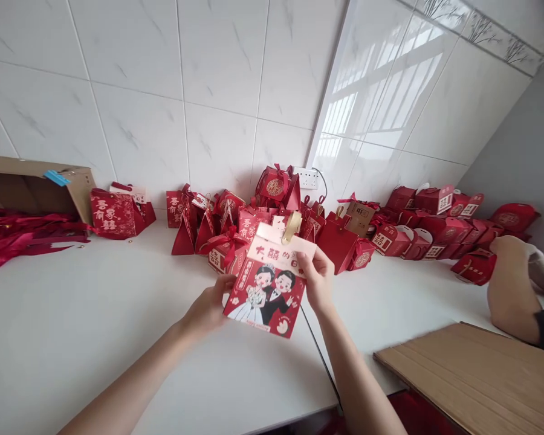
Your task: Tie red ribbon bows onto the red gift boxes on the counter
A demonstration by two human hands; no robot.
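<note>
Both my hands hold up a red and pink gift box (268,284) printed with a cartoon bride and groom and a gold handle on top. My left hand (211,308) grips its lower left edge, fingers curled behind it. My right hand (316,279) pinches its upper right side with thumb on the front. The box hangs above the white table (95,314), in front of a heap of red gift boxes (236,223).
More red boxes (435,226) line the right wall. An open cardboard carton (40,187) with red ribbons (18,232) lies at the left. Flat cardboard (476,374) sits at the lower right. Another person's arm (514,290) rests at the right edge. A wall socket (308,178) is behind the heap.
</note>
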